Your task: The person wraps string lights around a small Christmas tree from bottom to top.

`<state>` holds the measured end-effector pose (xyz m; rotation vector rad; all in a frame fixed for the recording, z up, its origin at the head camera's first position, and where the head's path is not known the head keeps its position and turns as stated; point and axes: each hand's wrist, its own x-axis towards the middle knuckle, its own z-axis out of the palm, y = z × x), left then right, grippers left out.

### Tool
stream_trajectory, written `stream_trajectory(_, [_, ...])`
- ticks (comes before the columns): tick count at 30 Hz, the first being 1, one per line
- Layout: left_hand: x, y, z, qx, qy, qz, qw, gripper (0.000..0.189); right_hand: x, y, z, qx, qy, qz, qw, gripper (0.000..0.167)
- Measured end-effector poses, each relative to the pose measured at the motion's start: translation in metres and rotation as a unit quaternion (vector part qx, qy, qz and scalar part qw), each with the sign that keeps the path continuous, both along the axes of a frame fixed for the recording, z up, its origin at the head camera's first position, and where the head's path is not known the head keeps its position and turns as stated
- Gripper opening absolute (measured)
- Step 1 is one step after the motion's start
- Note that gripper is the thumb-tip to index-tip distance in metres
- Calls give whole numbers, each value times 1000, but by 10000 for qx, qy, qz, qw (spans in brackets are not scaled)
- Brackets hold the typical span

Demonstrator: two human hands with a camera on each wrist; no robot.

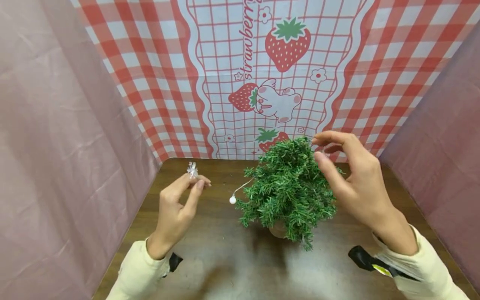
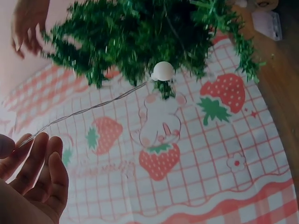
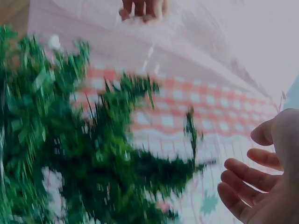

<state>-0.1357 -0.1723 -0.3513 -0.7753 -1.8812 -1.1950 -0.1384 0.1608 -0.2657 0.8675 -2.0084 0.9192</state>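
A small artificial Christmas tree [image 1: 288,187] with green needles stands on the table. My left hand [image 1: 177,212] is left of it, thumb and fingers pinching a thin twisted light-string wire [image 2: 96,107]. A clear snowflake-shaped piece [image 1: 192,170] sticks up at those fingertips. From the pinch, the wire runs to a white ball [image 2: 163,71] beside the branches. By the upper right of the tree is my right hand [image 1: 361,187], fingers loosely bent and thumb apart. The right wrist view shows nothing between that hand's fingers [image 3: 247,175].
A brown wooden table [image 1: 210,266] lies under the tree. Behind it hangs a strawberry-print checked cloth [image 1: 221,54], with pink curtains [image 1: 48,146] at both sides. In the left wrist view, a pale clear object [image 2: 267,24] is at the upper right.
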Motion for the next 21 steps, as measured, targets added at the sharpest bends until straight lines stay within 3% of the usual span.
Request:
stream_trajectory(4, [8,12,-1,-216,184,-125,9995,14,8,-20,-2,251,528,292,9979,40])
stream_trajectory(9, [16,27,2,-462,531,-233,9973,13,20,-42,-3,348,994,713,9919,38])
stream_trajectory(15, [26,41,7,-922,1107,-157,9894,18,38,-64,-13,1071,651,1541,9801,40])
stream_trajectory(21, [34,53,9,-1363,1642,-71,9769,19,46,-80,-28,1483,544,1575,9748,47])
